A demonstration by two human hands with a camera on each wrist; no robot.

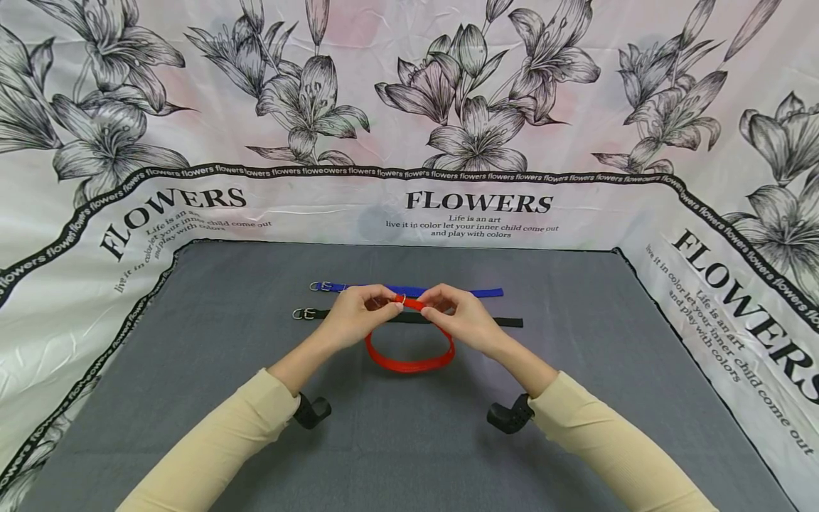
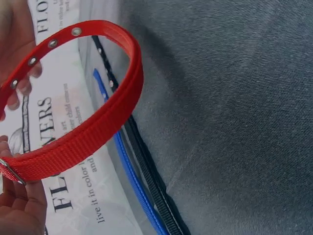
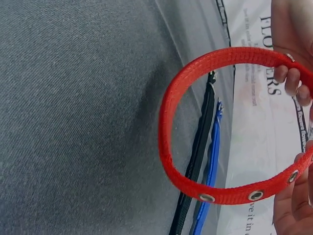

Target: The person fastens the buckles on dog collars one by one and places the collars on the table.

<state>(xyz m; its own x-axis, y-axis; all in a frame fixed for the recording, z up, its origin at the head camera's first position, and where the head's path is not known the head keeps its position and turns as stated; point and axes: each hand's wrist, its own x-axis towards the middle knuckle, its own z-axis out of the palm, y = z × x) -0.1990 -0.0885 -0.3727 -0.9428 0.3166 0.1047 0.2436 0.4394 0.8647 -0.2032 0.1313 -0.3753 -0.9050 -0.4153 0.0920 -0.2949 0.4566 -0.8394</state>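
A red collar (image 1: pixel 409 366) with metal eyelets hangs in a loop above the grey cloth, held up by both hands. My left hand (image 1: pixel 358 309) pinches its buckle end, where a metal ring shows between the fingertips. Opposite it, my right hand (image 1: pixel 463 316) pinches the eyelet end, close to the left fingertips. In the left wrist view the loop of the red collar (image 2: pixel 129 93) fills the left half, with a metal piece at its lower end. From the right wrist, the red collar (image 3: pixel 168 127) shows several eyelets along its lower side. The buckle itself is partly hidden by fingers.
Behind the hands a blue collar (image 1: pixel 489 292) lies stretched flat, its buckle to the left. Nearer lies a black collar (image 1: pixel 508 322), parallel to it. Grey cloth (image 1: pixel 409 441) covers the table. A white flower-printed sheet (image 1: pixel 320 213) rises at the back and sides.
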